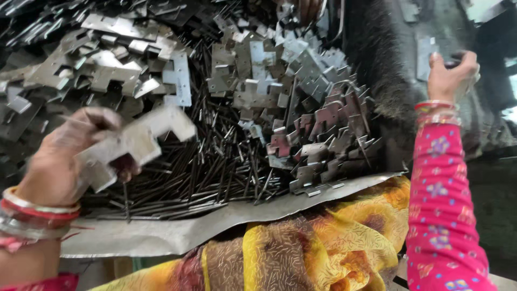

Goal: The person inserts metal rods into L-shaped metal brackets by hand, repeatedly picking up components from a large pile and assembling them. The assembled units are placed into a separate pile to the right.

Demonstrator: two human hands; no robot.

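Head view looks down on our two hands over a heap of metal parts. Our left hand (64, 156), low at the near left, pinches a stamped hinge leaf (132, 145) between thumb and fingers; the leaf sits tilted and motion-blurred above a bed of thin dark steel pins (210, 167). We judge the leaf light but stiff, a flat sheet-metal plate with notched knuckle tabs and punched holes; its cut edges look sharp and its bare grey faces likely slick, so we would take hold across the broad flat faces near the middle, away from the tabs. The left wrist, ringed with red and silver bangles (37, 213), is bent up and turned inward, fingers curled round the leaf's near end. Our right hand (451, 73), far right, is raised on an arm in a pink flowered sleeve (439, 205), fingers curled round a small dark object (454, 60) we cannot identify. Between the hands lies the pile of loose hinge leaves (301, 108), resting on a bent metal sheet (177, 231) over yellow patterned cloth (301, 253) on our lap.
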